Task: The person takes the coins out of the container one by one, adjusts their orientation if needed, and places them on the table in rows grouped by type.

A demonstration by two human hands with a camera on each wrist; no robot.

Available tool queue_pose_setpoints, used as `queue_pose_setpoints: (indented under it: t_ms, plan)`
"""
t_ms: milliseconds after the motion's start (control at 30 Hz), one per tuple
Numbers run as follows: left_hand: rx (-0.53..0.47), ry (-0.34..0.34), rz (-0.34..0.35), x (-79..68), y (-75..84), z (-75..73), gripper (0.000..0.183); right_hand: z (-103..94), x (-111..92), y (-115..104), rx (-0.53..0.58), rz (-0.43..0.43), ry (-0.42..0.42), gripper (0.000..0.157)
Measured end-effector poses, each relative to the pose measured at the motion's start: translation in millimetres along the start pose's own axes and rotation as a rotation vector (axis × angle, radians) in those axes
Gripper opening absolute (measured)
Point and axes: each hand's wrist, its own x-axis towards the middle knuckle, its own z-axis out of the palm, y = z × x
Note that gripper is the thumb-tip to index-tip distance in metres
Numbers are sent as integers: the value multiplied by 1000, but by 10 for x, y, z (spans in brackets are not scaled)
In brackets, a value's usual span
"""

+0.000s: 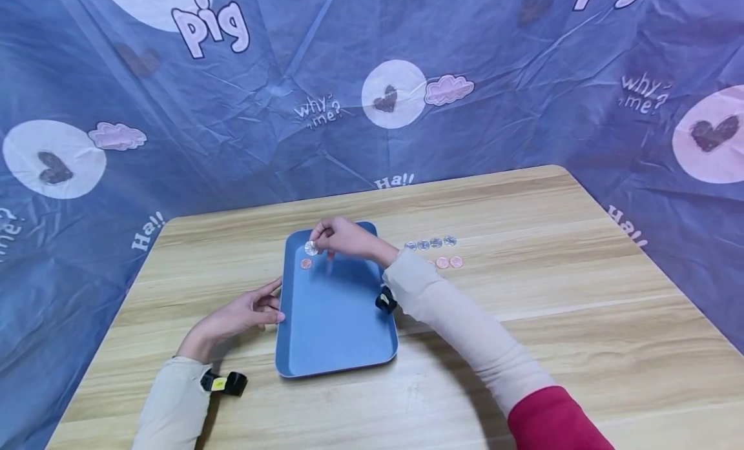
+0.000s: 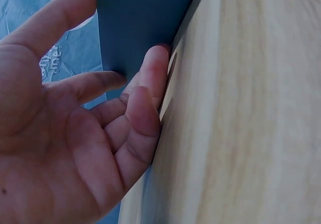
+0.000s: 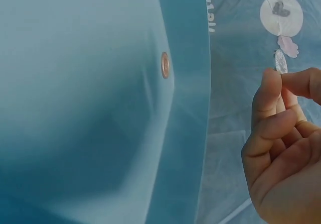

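A blue rectangular tray [image 1: 343, 327] lies on the table. Above its far left corner, my right hand [image 1: 345, 235] pinches a silver coin [image 1: 310, 248] between thumb and fingertips; the right wrist view shows this coin [image 3: 281, 62] almost edge-on. One copper coin [image 1: 306, 264] lies inside the tray near its left wall, just below the pinched one. At the tray's left side, my left hand [image 1: 244, 313] touches the outer wall [image 2: 135, 23] with its fingers, some of them loosely bent.
Right of the tray, several silver coins [image 1: 436, 243] form a row on the wooden table [image 1: 552, 243]. Copper coins [image 1: 443, 263] line up in front of them, partly hidden by the right sleeve. A blue printed cloth [image 1: 325, 146] hangs behind the table.
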Motion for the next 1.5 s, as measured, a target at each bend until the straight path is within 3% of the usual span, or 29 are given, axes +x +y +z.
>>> queue_pose_setpoints:
  t_ms: [433,867,1233,1500]
  plan:
    - [5,7,6,-9,-4,16,90,-330,-168,90,-31,47,2,20]
    - [29,18,-7,-12,-6,29,89,-905,-425,296,-123,86,86,23]
    - [14,16,-1,-28,7,29,90,-1455,-735,574,-147,166,155,26]
    - [14,26,-15,-19,12,27,90,-1716,-960,791,-166,204,199,27]
